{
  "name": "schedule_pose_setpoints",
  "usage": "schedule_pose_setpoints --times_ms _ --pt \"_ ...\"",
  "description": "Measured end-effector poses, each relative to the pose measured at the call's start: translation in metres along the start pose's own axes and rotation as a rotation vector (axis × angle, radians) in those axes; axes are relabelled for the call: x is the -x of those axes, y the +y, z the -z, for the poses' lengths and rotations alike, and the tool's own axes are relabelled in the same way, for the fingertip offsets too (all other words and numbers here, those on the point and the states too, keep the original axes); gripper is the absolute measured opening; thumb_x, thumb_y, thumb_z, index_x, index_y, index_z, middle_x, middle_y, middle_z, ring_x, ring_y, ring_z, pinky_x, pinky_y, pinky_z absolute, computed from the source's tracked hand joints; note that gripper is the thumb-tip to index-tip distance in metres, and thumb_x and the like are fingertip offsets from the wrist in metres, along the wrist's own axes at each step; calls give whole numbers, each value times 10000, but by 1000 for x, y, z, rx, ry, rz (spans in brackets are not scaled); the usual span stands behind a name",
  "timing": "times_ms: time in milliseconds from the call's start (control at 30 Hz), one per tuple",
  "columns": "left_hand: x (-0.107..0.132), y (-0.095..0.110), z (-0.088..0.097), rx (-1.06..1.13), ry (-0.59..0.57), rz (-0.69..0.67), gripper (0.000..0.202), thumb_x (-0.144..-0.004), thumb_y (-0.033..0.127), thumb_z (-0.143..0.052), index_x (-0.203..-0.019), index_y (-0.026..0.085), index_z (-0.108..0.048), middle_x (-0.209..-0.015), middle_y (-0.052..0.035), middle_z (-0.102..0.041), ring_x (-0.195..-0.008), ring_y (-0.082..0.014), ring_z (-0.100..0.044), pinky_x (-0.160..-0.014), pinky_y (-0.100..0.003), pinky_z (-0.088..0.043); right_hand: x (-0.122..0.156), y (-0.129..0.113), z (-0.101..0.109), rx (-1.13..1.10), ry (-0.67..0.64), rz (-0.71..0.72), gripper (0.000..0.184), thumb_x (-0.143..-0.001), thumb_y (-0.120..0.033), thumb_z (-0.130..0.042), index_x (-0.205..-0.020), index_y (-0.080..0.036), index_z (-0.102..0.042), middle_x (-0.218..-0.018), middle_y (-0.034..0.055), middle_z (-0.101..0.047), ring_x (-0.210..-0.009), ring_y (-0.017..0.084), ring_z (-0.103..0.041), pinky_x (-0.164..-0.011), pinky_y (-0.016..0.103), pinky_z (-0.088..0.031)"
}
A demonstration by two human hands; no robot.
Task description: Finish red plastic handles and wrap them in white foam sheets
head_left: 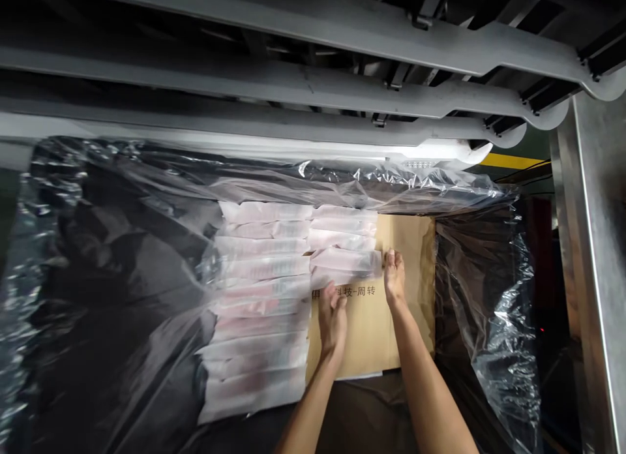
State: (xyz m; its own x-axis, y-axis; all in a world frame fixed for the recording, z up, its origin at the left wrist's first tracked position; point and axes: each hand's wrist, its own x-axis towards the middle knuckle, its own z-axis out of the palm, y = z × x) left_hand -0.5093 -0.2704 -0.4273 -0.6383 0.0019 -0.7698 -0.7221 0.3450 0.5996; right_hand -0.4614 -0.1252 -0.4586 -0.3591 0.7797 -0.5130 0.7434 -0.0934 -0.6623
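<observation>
A white translucent packet (345, 265) with pinkish contents lies on a flat piece of brown cardboard (357, 336) printed with dark characters. Just below the packet's lower edge, my left hand (333, 320) has its fingers stretched out and slightly blurred. My right hand (394, 278) is at the packet's right end, fingers extended upward over the cardboard, with nothing visibly gripped. Whether either hand touches the packet is hard to tell. Similar packets (264, 268) form a column to the left, and two more (342, 227) lie directly above the one between my hands.
Clear plastic film (161, 376) lines the large dark container around the cardboard and packets. Grey metal rails (274, 82) overhang its far side. At the right stands a metal post (587, 245), and a yellow floor stripe (513, 160) shows behind.
</observation>
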Motion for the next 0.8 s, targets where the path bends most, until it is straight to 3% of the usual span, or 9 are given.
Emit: schedule_pose_setpoints --times_ms 100,167,233,367,433,567,700,800 --pt "-21 24 28 -340 54 -359 527 -915 263 -539 -1425 208 -421 -1605 -116 -274 -1470 -316 -185 -1173 -599 -158 17 3 11 2 -13 -13 438 -962 -522 -483 -1212 -176 -578 -1225 95 -616 -1108 242 -596 -987 491 -440" --pt "-51 46 47 -557 66 -508 511 -925 232 -447 -1431 160 -438 -1608 -132 -270 -1499 -301 -22 -1191 -580 -15 35 6 16 -1 -69 -1 477 -936 -574 -479 -1172 -181 -609 -1168 88 -658 -1072 243 -620 -966 461 -451" --pt "-81 64 64 -751 41 -618 496 -917 233 -410 -1397 137 -494 -1558 -149 -373 -1498 -309 -52 -1183 -584 33 54 11 21 -3 -106 -2 527 -900 -632 -463 -1146 -197 -633 -1162 90 -677 -1090 264 -620 -961 436 -452" --pt "-113 75 93 -1038 -72 -770 552 -911 243 -375 -1451 133 -411 -1477 -138 -497 -1473 -297 -206 -1184 -562 -108 85 25 31 -14 -125 -51 577 -846 -673 -478 -1131 -200 -646 -1194 118 -678 -1141 309 -607 -946 422 -472" --pt "-117 73 107 -1138 -131 -828 615 -897 273 -426 -1481 101 -339 -1492 -142 -474 -1473 -312 -197 -1179 -546 -141 97 32 36 -30 -146 -69 570 -826 -658 -525 -1131 -192 -647 -1197 126 -680 -1157 309 -608 -954 416 -481" --pt "-125 64 127 -1286 -225 -925 772 -786 322 -626 -1473 102 -353 -1556 -136 -361 -1474 -355 -169 -1185 -560 -66 117 45 45 -52 -192 -92 555 -790 -622 -604 -1126 -184 -648 -1225 141 -669 -1190 305 -598 -962 408 -504" --pt "-131 59 129 -1347 -199 -1001 789 -815 316 -603 -1495 75 -283 -1570 -156 -327 -1489 -340 -98 -1181 -565 23 132 57 54 -40 -200 -117 595 -767 -635 -620 -1143 -175 -627 -1252 155 -650 -1213 309 -584 -993 422 -495" --pt "-122 52 130 -1362 -184 -1037 762 -865 333 -542 -1505 58 -234 -1592 -178 -264 -1493 -320 -85 -1190 -537 -14 141 61 60 -35 -199 -125 607 -766 -665 -598 -1132 -181 -622 -1247 155 -647 -1198 309 -593 -982 422 -501"
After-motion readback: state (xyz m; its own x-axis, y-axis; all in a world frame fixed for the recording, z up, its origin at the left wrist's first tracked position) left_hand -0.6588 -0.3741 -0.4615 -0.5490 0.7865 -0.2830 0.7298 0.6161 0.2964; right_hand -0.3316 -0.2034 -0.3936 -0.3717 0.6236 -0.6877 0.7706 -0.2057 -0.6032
